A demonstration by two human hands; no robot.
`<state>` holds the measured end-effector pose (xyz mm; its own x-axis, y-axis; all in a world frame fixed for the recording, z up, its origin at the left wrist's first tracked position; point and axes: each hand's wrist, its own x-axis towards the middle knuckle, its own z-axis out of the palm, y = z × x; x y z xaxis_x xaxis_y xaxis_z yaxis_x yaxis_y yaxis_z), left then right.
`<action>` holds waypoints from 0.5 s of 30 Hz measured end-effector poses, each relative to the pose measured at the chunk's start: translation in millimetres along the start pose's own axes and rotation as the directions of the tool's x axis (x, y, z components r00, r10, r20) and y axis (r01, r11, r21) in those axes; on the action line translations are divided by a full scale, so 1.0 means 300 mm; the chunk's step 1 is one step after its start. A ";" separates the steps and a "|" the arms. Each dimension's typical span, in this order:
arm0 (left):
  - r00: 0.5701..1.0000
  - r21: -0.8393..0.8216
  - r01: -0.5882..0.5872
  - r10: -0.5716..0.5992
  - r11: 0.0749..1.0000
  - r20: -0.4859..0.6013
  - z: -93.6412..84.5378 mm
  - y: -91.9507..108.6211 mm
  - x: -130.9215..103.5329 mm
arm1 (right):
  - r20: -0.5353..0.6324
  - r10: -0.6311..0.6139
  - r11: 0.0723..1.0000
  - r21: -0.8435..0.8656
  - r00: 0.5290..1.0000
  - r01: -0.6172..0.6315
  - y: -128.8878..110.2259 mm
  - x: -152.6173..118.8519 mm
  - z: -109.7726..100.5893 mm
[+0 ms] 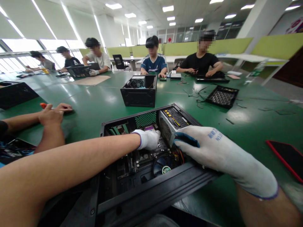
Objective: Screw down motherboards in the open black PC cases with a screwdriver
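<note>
At the near edge of a green counter (94, 104) lies an open black computer case (142, 197). The gloved right hand (205, 146), nearer, touches the power supply's (176, 118) near end, fingers half open, grip unclear. Its vented side faces the gloved left hand (149, 139), fingers curled inside the case, any hold hidden. Beyond are a second case (139, 97), seated people (153, 64) and lime partitions (182, 49).

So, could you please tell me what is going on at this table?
Someone is handling an open black computer case. Their gloved left hand reaches inside, over the circuit board; what it touches is hard to see. The gloved right hand is at the boxy power supply in the case, though whether it grips is unclear. A fan shows at the case's near side. Another open case stands farther across the green table, where other people are seated.
</note>
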<state>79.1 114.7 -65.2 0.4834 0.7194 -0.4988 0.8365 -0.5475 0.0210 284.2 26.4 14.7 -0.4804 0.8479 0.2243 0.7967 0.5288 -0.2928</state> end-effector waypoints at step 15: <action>0.997 0.039 -0.009 0.012 0.999 -0.077 -0.014 -0.005 -0.003 | 0.051 -0.048 0.999 -0.005 0.998 0.049 0.025 -0.001 0.033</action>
<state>78.7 116.7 -61.2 0.5120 0.7433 -0.4305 0.8214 -0.5703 -0.0079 286.7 30.6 3.1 -0.5363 0.8222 0.1908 0.7741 0.5692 -0.2770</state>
